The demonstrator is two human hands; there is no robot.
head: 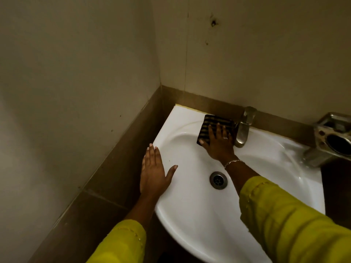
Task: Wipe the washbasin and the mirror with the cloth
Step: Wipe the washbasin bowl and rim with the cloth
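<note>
A white washbasin [193, 205] fills the lower middle of the view, set in a corner of the walls. A dark cloth with tan stripes [214, 123] lies folded flat on the basin's back ledge, just left of the tap. My right hand [218, 142] presses on the cloth with straight, spread fingers. My left hand [153, 171] rests flat on the basin's left rim, fingers straight, thumb spread toward the bowl. The mirror is not in view.
A metal tap [245, 126] stands at the back middle of the basin. A steel soap holder [332, 137] is fixed at the right, above the basin's wet right ledge. The metal drain [218, 180] sits in the bowl. Walls close in left and behind.
</note>
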